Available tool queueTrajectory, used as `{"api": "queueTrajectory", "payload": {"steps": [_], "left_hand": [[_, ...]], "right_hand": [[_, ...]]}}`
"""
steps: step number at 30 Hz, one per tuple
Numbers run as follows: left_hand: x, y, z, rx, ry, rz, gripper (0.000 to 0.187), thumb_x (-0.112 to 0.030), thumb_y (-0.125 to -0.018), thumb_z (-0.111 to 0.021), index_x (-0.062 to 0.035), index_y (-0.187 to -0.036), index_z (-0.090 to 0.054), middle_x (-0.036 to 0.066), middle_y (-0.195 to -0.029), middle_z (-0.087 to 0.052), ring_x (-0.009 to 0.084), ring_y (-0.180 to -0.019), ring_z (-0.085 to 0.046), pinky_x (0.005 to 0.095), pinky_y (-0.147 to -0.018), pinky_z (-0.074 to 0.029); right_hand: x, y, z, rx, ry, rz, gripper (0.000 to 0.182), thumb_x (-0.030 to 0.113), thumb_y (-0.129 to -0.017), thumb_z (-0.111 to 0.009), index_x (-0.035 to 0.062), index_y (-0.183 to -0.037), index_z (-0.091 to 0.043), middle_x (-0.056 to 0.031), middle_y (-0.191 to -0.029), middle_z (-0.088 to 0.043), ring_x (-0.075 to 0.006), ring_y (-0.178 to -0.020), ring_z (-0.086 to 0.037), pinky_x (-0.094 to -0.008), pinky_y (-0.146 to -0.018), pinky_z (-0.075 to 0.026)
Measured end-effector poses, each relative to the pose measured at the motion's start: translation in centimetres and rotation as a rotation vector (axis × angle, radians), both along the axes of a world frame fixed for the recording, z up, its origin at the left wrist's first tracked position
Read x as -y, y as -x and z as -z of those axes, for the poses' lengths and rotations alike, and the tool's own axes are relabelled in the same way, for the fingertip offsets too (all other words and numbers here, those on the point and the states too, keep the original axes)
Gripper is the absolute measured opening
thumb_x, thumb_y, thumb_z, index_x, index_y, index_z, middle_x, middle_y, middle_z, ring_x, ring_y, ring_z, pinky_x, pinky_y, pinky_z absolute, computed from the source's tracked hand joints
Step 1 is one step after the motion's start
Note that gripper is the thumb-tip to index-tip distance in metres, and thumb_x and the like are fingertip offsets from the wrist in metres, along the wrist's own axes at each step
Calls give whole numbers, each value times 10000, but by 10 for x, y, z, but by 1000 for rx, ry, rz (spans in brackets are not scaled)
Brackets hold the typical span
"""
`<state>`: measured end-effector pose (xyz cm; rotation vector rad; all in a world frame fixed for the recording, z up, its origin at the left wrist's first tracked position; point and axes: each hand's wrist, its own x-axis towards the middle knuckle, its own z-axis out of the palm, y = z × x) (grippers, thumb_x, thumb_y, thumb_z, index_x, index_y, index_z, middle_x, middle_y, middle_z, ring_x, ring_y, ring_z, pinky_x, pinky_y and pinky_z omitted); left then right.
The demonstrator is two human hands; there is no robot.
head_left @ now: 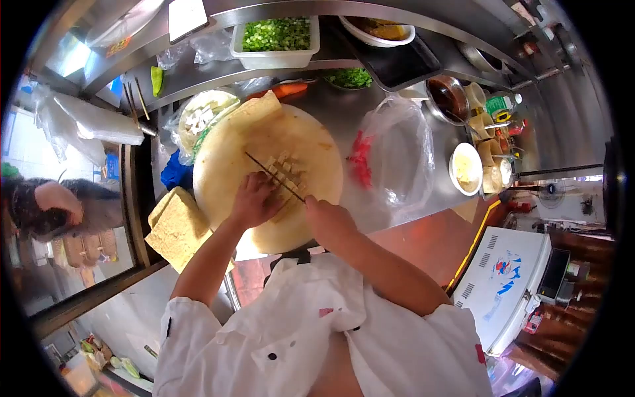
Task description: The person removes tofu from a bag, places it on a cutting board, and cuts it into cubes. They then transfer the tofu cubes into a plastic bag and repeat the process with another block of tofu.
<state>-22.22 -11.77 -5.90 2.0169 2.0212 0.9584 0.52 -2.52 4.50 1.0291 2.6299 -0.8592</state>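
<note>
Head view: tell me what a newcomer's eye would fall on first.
The big round chopping board dominates the middle, with a knife in the right hand and the left hand by pale cut pieces. Beyond it, near the top of the view, sits a white tub of chopped greens. Red bits show right of the board by a clear plastic bag.

Matt chopping board point(311, 135); shiny metal counter point(360, 107); glossy plastic bag point(405, 155).
</note>
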Motion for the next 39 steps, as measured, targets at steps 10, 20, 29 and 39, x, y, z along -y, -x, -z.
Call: {"api": "queueTrajectory", "payload": {"steps": [10, 20, 29, 39], "left_hand": [[0, 4, 21, 49, 132, 55, 373, -306, -769, -807, -131, -1085, -716, 127, -1207, -625, 387, -1175, -567, 494, -947, -523], [15, -3, -6, -38, -42, 34, 429, -270, -756, -835, -96, -1122, -694, 165, -1224, -614, 411, -1197, -564, 544, -1009, -481], [17, 8, 20, 22, -14, 31, 396, -220, -709, -817, -116, -1070, -696, 142, -1175, -608, 410, -1152, -566, 524, -987, -501], [20, 6, 37, 44, 115, -29, 270, -252, -757, -778, -143, -986, -686, 134, -1149, -629, 395, -1102, -580, 504, -880, -533]], "right_hand": [[8, 14, 69, 50, -41, 7, 218, 110, -963, -522, -8, -1145, -551, -244, -926, -709, -431, -837, -725, -527, -764, -587], [2, 7, 42, -113, 42, 105, 215, 243, -1044, -502, 57, -1136, -557, -215, -947, -705, -423, -865, -697, -538, -777, -558], [26, 12, 6, 85, 39, 23, 209, 160, -1018, -479, 20, -1164, -530, -228, -950, -706, -443, -872, -716, -540, -794, -574], [21, 27, 90, 18, -62, 58, 183, 182, -1004, -514, 21, -1071, -567, -234, -920, -704, -438, -839, -712, -543, -772, -572]]}}
